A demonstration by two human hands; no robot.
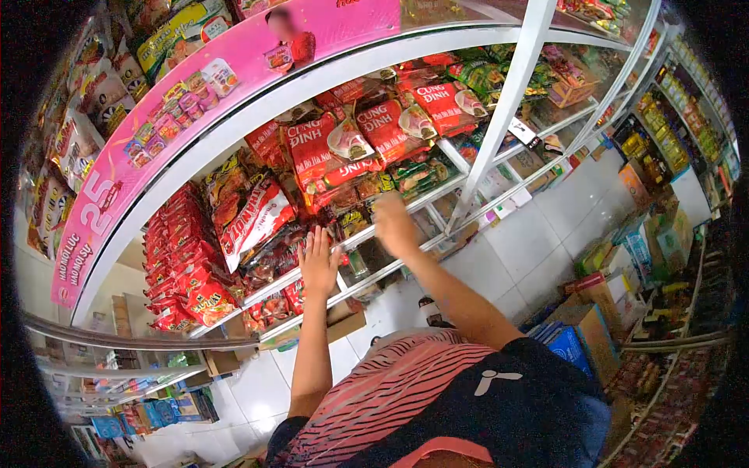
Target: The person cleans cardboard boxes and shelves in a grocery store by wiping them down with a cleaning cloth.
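My left hand (318, 262) is at the front edge of the shelf (360, 236), its fingers stretched out towards the packets and nothing in its grasp. Farther right along the same edge is my right hand (395, 225), blurred, with its fingers hard to make out. Red Cung Dinh noodle packets (321, 148) lie on the shelf beyond both hands. Left of them a red and white packet (257, 222) leans on darker packets. Green packets (421, 175) show in front of the red ones, beyond my right hand.
Rows of small red packets (183, 257) fill the shelf's left end. A white upright post (507, 101) crosses on the right, and a pink banner (183, 117) runs along the top. Below are white floor tiles (491, 269); cartons (601, 343) stand right.
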